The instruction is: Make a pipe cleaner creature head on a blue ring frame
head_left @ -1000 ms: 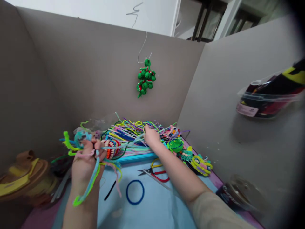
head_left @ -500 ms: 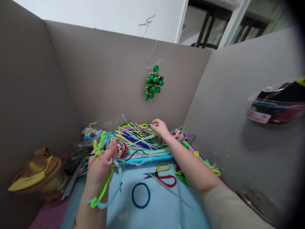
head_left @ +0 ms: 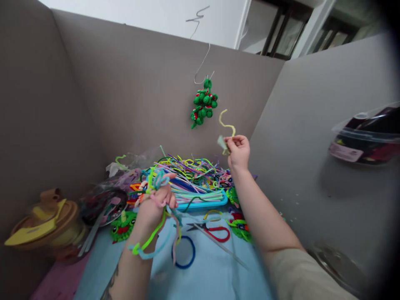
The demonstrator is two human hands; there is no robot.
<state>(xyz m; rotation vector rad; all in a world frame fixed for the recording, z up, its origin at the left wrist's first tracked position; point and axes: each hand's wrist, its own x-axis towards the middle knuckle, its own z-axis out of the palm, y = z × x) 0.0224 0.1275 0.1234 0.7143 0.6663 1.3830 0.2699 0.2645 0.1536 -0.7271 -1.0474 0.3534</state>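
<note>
My left hand (head_left: 155, 204) is closed round a bunch of pipe cleaners (head_left: 150, 237) in green, light blue and pink; their ends hang down past my wrist. My right hand (head_left: 239, 151) is raised above the pile and pinches a yellow pipe cleaner (head_left: 226, 125) whose curled end points upward. Below both hands lies a heap of many coloured pipe cleaners (head_left: 187, 175) on a blue tray (head_left: 203, 203).
Red-and-yellow scissors (head_left: 212, 229) and a blue ring (head_left: 184, 252) lie on the light-blue mat. Finished fuzzy figures (head_left: 240, 229) sit to the right, a green one (head_left: 203, 104) hangs on a wire hook. Grey partitions enclose the desk; a brown-yellow object (head_left: 40, 225) stands left.
My right hand has lifted from the pile, pulling a yellow pipe cleaner up with it. My left hand with its bunch has shifted to the right.
</note>
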